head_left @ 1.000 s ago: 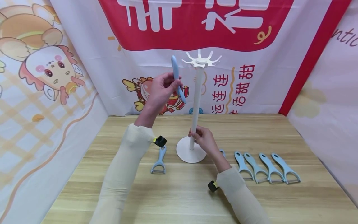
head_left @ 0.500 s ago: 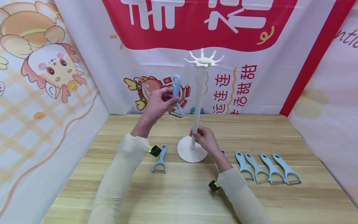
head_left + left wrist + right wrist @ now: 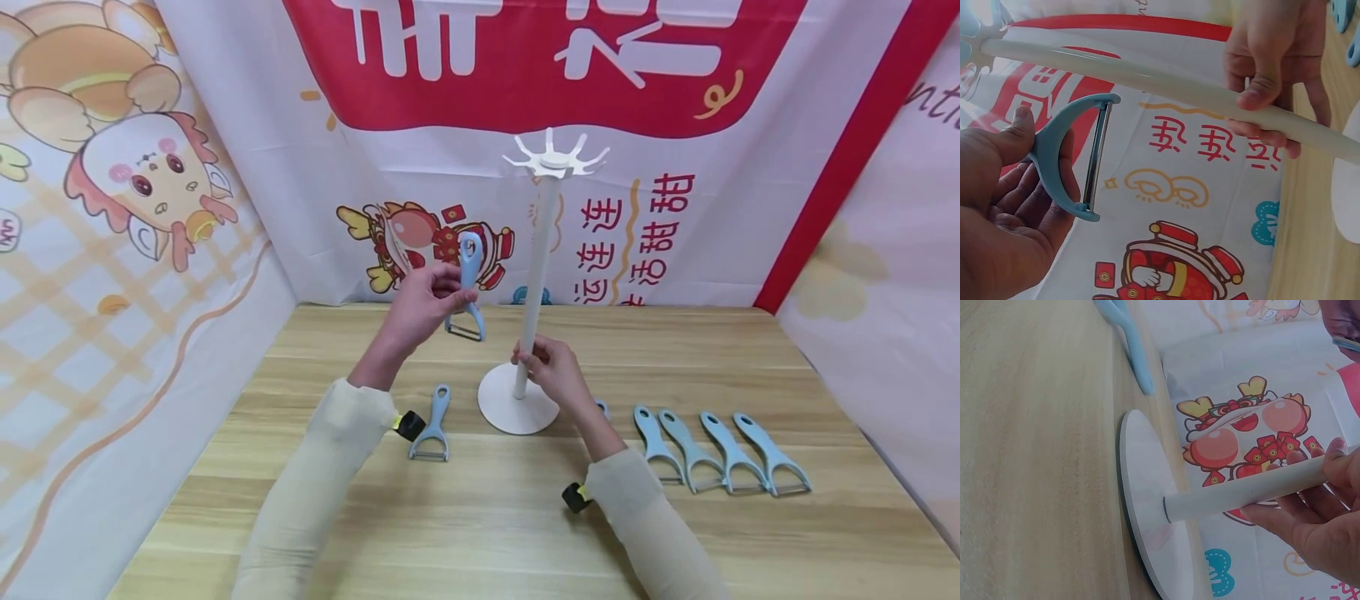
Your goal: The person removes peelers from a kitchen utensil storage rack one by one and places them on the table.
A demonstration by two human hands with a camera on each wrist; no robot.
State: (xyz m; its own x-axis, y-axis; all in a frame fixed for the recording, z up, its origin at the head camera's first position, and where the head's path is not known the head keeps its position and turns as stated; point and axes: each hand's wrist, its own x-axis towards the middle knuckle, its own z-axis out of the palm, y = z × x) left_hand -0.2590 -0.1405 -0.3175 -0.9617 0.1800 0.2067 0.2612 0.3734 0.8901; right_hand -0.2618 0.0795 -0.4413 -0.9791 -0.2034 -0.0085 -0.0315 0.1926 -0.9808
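My left hand (image 3: 429,302) pinches a light-blue peeler (image 3: 470,262) by its handle, left of a white stand (image 3: 537,267). The peeler is upright above the table, handle end up and blade end down. In the left wrist view, the blade (image 3: 1095,156) of that peeler faces the stand's pole. My right hand (image 3: 553,367) grips the pole low down, just above the round base (image 3: 498,406), with thumb and fingers around it in the right wrist view. At the pole's top, a ring of hooks (image 3: 557,158) spreads outward with nothing hanging on it.
Another blue peeler (image 3: 435,425) lies on the wooden table (image 3: 480,517) left of the base. Several more peelers (image 3: 723,450) lie in a row at the right, and one peeler (image 3: 602,407) is mostly hidden behind my right forearm. A printed cloth (image 3: 450,158) stands behind the table.
My left hand has lowered the peeler from near the hooks and turned it so its blade end and handle hole show. My right hand stays on the pole. The view has shifted slightly.
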